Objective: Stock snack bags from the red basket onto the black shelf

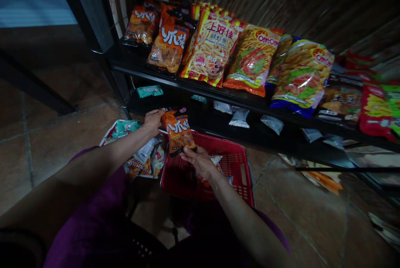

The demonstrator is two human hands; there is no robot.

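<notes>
Between my two hands is an orange and black snack bag (178, 130), held over a red plastic basket (233, 151). My left hand (154, 120) pinches the bag's upper left corner. Fingers of my right hand (198, 160) are closed on its lower right corner. Several wrapped packets lie inside the red basket, partly hidden by my right hand. Left of the basket, under my left forearm, stands another container (108, 132) filled with snack packets. Matching orange bags (170, 45) stand on the black shelf (140, 68) above.
Along the shelf stand prawn cracker bags (214, 47), yellow and orange snack bags (254, 57), a blue-edged bag (303, 74) and a red bag (376, 107). Small packets (240, 118) lie on the lower shelf. A black shelf post (87, 13) rises at left; papers (323, 176) lie at right.
</notes>
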